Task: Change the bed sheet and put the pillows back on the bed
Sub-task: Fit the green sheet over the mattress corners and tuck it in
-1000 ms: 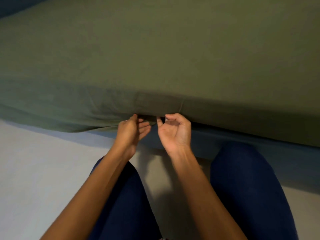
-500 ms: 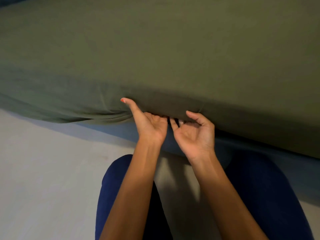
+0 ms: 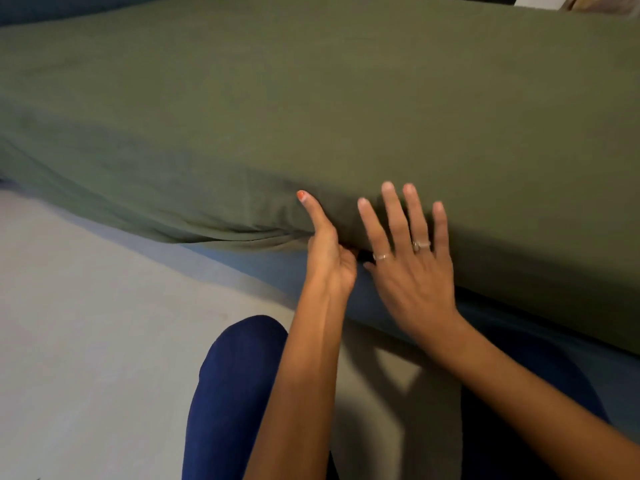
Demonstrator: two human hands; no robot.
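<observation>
Green bed sheet (image 3: 311,109) covers the mattress top and side, pulled over the near edge, with wrinkles bunched along the lower hem on the left. Right hand (image 3: 412,271) lies flat against the side of the mattress, fingers straight and spread, palm on the sheet, holding nothing; rings on two fingers. Left hand (image 3: 329,258) is just beside it, at the bottom edge of the sheet, thumb pointing up and pressed on the fabric, other fingers curled under the hem where the sheet meets the blue bed base (image 3: 277,268); looks like it grips the hem, fingertips hidden. Hands nearly touching. Person's knees in dark blue trousers (image 3: 235,393) below, close to the bed. Pale floor (image 3: 86,323) on the left. Pillows not visible.
</observation>
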